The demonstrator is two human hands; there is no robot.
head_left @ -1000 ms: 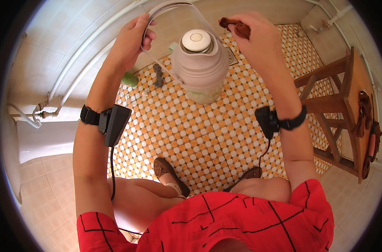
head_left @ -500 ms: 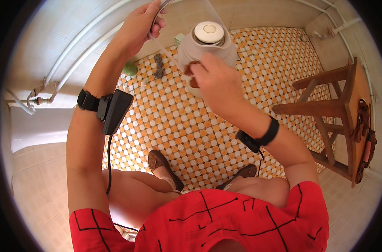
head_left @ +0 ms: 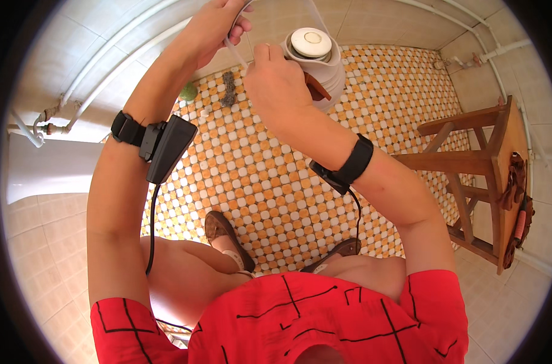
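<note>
A white, ribbed thermos flask [head_left: 331, 73] with a round white lid [head_left: 311, 43] is at the top middle of the head view. My left hand [head_left: 218, 27] is closed around its pale looped carrying handle [head_left: 237, 53], up and to the left of the flask. My right hand [head_left: 279, 88] is closed at the flask's left side and covers part of its body. A reddish-brown cloth [head_left: 316, 88] sticks out between that hand and the flask; the fingertips are hidden from view.
A wooden stool [head_left: 491, 164] stands on the right, with brown cloths [head_left: 513, 188] hanging on its side. On the orange-and-white tiled floor lie a grey scrubber-like strip [head_left: 228, 89] and a green round thing [head_left: 188, 91]. White pipes [head_left: 118, 57] run along the left wall.
My right hand has moved left and up across the flask's side with the cloth. The flask sits slightly farther right in view, and my left hand still grips the handle.
</note>
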